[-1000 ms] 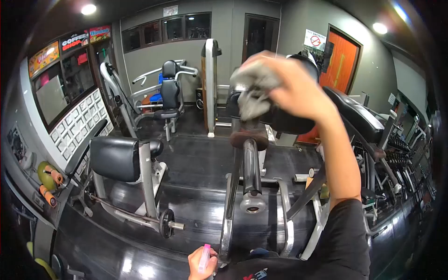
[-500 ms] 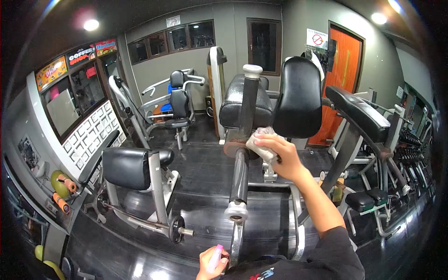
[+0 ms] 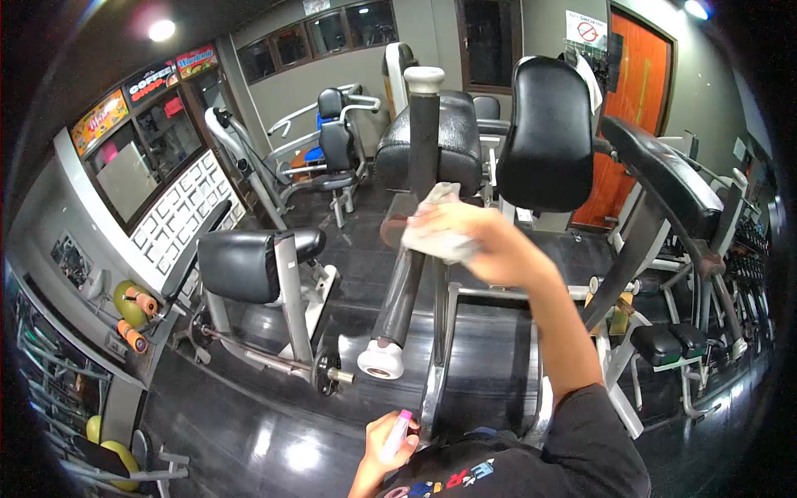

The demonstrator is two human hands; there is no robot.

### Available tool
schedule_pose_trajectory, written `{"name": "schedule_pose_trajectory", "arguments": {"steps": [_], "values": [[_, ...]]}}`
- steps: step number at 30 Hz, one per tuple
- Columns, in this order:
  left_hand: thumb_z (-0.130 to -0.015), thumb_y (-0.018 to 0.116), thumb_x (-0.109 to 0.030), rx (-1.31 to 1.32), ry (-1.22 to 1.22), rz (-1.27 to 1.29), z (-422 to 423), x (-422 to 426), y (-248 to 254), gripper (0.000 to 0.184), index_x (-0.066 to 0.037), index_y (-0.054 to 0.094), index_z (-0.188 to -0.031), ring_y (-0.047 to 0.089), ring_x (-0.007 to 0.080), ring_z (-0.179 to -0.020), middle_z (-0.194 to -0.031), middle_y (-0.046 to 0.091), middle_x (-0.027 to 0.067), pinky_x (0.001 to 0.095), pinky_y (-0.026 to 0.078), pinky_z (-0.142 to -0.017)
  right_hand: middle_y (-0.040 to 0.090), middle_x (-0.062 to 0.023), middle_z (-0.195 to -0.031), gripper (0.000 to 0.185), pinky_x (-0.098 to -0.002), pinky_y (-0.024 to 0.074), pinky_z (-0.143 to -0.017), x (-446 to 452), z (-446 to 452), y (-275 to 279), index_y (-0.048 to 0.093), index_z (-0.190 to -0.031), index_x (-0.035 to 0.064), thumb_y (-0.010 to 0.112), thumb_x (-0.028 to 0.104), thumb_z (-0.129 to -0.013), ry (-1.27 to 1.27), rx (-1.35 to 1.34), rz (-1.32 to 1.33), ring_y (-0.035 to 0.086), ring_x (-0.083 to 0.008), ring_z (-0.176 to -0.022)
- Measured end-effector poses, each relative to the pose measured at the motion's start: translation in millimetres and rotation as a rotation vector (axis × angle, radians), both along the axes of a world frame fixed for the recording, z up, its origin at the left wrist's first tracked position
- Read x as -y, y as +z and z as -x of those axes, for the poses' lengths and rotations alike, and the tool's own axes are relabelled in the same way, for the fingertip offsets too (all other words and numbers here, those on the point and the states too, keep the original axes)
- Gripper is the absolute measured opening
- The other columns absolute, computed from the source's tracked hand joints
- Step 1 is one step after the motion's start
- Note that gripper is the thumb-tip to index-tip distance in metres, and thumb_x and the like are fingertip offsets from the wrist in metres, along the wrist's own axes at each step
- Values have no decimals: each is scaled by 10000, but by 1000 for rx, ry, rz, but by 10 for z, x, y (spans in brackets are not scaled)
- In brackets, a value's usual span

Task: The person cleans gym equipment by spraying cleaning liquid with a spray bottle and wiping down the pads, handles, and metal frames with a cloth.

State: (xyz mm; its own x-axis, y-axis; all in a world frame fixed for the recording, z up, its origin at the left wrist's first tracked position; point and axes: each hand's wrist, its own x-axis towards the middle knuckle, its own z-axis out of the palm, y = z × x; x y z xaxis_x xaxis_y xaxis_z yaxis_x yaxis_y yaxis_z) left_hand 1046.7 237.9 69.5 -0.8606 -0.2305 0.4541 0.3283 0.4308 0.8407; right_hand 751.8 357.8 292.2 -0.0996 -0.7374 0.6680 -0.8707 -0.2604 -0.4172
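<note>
In the head view, my right hand [image 3: 481, 236] is wrapped round a crumpled whitish cloth [image 3: 436, 243]. The cloth lies against a gym machine's handle joint, where the upright black bar [image 3: 424, 137] meets the lower black grip [image 3: 402, 303]. That grip slants down to a white end cap [image 3: 382, 359]. Low in front of my body, my left hand [image 3: 380, 444] is closed round a small pale bottle [image 3: 398, 436] with a pink top. Motion blurs my right fingers, and the cloth hides part of the joint.
Behind the bar are a black roller pad [image 3: 452, 137] and a tall black backrest [image 3: 545, 137]. A padded bench with a weight bar [image 3: 266, 361] stands at left. Another padded machine [image 3: 664, 178] is at right. An orange door [image 3: 635, 116] is behind it.
My right hand and the cloth have shifted left across the joint. The lower grip now slants further left. My left hand still holds the bottle, and the view has tilted downward.
</note>
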Motion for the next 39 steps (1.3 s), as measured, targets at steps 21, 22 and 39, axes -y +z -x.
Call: {"name": "schedule_pose_trajectory", "arguments": {"steps": [21,22,39], "values": [[-849,627,-238,-30,167,-98,439,-353,781,250,4,587,-896,664,221,-639,-783,658,124,328,527,-603,683,-69,-1054,343,-286,493,-867,-1147,-200,-2073,639,-1137,-18,532,-92,-820,4,1063,-310,630,-135,-960],[-862,623,-248,-61,181,-144,507,-389,821,267,13,580,-898,662,208,-640,-788,652,129,317,529,-600,690,-68,-1056,352,-275,488,-857,-1169,-189,-2033,645,-1139,-8,524,-88,-818,19,1057,-292,623,-127,-954],[-897,612,-294,-203,422,-84,775,-693,1008,350,52,562,-919,632,194,-642,-824,609,168,299,526,-566,685,-106,-1090,417,-310,490,-941,-1374,-155,-2538,608,-1158,-33,490,-130,-770,70,1145,-240,639,-168,-1027]]}}
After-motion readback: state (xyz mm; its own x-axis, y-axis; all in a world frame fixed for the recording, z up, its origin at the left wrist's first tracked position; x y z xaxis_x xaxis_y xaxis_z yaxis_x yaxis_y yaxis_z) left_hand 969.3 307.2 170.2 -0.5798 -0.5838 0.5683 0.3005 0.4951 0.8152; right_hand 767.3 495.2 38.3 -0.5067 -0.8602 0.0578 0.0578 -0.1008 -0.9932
